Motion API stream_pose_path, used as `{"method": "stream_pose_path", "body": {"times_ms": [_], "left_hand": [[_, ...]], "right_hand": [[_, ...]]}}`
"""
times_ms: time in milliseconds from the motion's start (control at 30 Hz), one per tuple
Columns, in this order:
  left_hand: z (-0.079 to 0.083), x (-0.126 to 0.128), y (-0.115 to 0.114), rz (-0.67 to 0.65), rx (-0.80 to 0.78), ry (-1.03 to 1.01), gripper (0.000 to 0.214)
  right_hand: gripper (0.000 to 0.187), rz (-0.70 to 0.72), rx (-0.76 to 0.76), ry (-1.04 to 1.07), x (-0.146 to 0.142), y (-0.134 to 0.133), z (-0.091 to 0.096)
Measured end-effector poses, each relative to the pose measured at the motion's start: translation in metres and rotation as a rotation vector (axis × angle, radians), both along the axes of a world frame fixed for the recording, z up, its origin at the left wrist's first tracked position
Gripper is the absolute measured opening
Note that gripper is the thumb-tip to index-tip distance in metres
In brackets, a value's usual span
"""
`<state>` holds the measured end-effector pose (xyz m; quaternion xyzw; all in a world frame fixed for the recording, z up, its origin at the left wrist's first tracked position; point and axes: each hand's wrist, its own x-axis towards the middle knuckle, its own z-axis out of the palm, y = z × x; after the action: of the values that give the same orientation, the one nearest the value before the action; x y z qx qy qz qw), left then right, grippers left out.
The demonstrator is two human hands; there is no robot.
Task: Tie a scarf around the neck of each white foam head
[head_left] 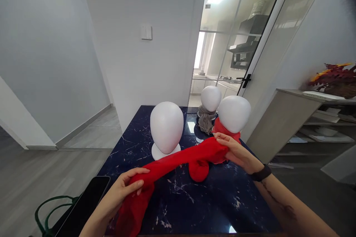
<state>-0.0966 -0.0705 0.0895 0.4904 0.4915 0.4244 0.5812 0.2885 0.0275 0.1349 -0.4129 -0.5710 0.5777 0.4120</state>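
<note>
A long red scarf is stretched in a band across the front of the table between my hands. My left hand grips it near the left end, thumb and fingers on either side, with a loose length hanging below toward the table edge. On the other side, my right hand pinches the bunched red cloth. Just behind the band stands a bare white mannequin head on a round base. A rounded red fold lies under the scarf; whether it belongs to the same piece, I cannot tell.
Behind my right hand stand a white mannequin head with red cloth at its neck and another wearing a grey-brown scarf. The dark marbled table meets the wall. A black phone-like slab lies left; shelves stand right.
</note>
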Motion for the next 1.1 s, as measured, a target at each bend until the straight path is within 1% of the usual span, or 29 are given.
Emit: {"method": "stream_pose_path", "body": {"times_ms": [67, 100, 133, 200, 233, 300, 367, 433, 500, 567, 633, 667, 733, 800, 867, 933, 1000, 1033, 1100], "left_hand": [[-0.01, 0.001, 0.009, 0.06, 0.023, 0.054, 0.037], [-0.015, 0.001, 0.013, 0.09, 0.048, 0.086, 0.039], [-0.019, 0.001, 0.016, 0.111, 0.077, 0.13, 0.044], [-0.026, -0.002, 0.021, 0.139, 0.145, 0.253, 0.055], [-0.028, -0.004, 0.022, 0.134, 0.179, 0.322, 0.055], [-0.029, -0.008, 0.02, 0.076, 0.225, 0.454, 0.04], [-0.029, -0.012, 0.017, -0.006, 0.221, 0.548, 0.025], [-0.026, -0.015, 0.012, -0.075, 0.181, 0.568, 0.026], [-0.022, -0.017, 0.007, -0.135, 0.118, 0.487, 0.029], [-0.02, -0.018, 0.004, -0.206, 0.029, 0.333, 0.03], [-0.019, -0.021, 0.002, -0.244, -0.059, 0.184, 0.03], [-0.019, -0.022, 0.002, -0.246, -0.092, 0.123, 0.031], [-0.021, -0.026, 0.002, -0.235, -0.119, 0.019, 0.035], [-0.022, -0.029, 0.001, -0.184, -0.115, -0.085, 0.039], [-0.021, -0.031, 0.001, -0.09, -0.106, -0.181, 0.043], [-0.017, -0.03, 0.001, 0.012, -0.102, -0.275, 0.046], [-0.01, -0.028, 0.004, 0.074, -0.061, -0.393, 0.048], [-0.006, -0.026, 0.008, 0.096, -0.014, -0.459, 0.048], [0.007, -0.022, 0.019, 0.115, 0.1, -0.595, 0.04]], "right_hand": [[0.038, 0.124, -0.014, -0.2, 0.004, 0.008, -0.002], [0.04, 0.179, -0.004, -0.307, 0.006, 0.013, -0.003], [0.039, 0.204, 0.026, -0.41, 0.009, 0.017, -0.004], [0.031, 0.169, 0.122, -0.577, 0.014, 0.023, -0.005], [0.027, 0.145, 0.162, -0.636, 0.017, 0.025, -0.005], [0.025, 0.14, 0.189, -0.66, 0.021, 0.026, -0.003], [0.027, 0.16, 0.155, -0.581, 0.024, 0.022, -0.001], [0.029, 0.179, 0.118, -0.52, 0.025, 0.016, 0.001], [0.029, 0.22, 0.127, -0.569, 0.025, 0.011, 0.0], [0.027, 0.292, 0.166, -0.68, 0.024, 0.007, -0.001], [0.026, 0.335, 0.195, -0.731, 0.023, 0.005, -0.001], [0.027, 0.335, 0.195, -0.71, 0.021, 0.005, 0.0], [0.028, 0.303, 0.151, -0.592, 0.018, 0.004, 0.004], [0.03, 0.27, 0.06, -0.436, 0.015, 0.003, 0.008], [0.031, 0.252, -0.032, -0.308, 0.012, 0.003, 0.012], [0.032, 0.246, -0.081, -0.227, 0.008, 0.003, 0.017], [0.032, 0.235, -0.085, -0.162, 0.004, 0.005, 0.026], [0.032, 0.217, -0.07, -0.121, 0.001, 0.007, 0.031], [0.029, 0.147, -0.013, -0.02, -0.006, 0.015, 0.047]]}}
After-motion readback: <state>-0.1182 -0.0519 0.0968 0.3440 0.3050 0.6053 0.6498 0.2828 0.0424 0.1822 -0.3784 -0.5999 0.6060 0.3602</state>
